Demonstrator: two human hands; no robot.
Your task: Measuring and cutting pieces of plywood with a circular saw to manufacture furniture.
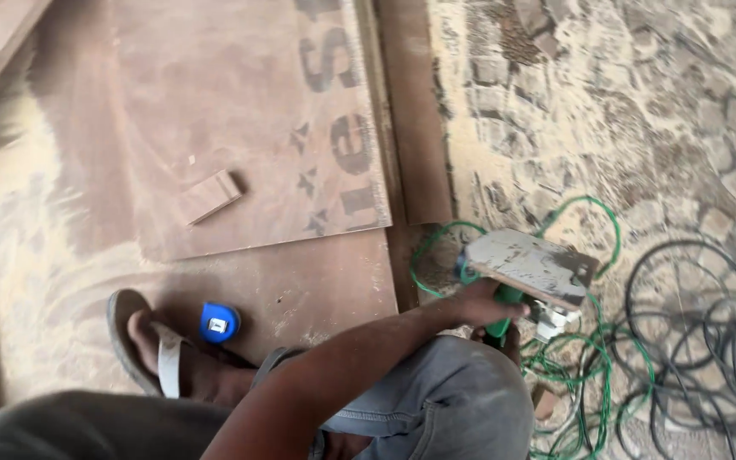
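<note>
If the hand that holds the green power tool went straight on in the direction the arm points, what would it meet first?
The hand reaches to the right and grips the green power tool. Straight on, it would probably first meet the tangle of green cable, then the black cable on the sawdust-covered ground. Depth is hard to judge.

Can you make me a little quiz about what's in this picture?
1. True or false: the blue tape measure lies on the brown board, beside the sandalled foot.
2. What colour is the handle of the power tool that the hand grips?
3. The small wooden block rests on: A) the stone ground, B) the upper plywood sheet, C) the green cable.

Key: 1 true. 2 green. 3 B.
</note>
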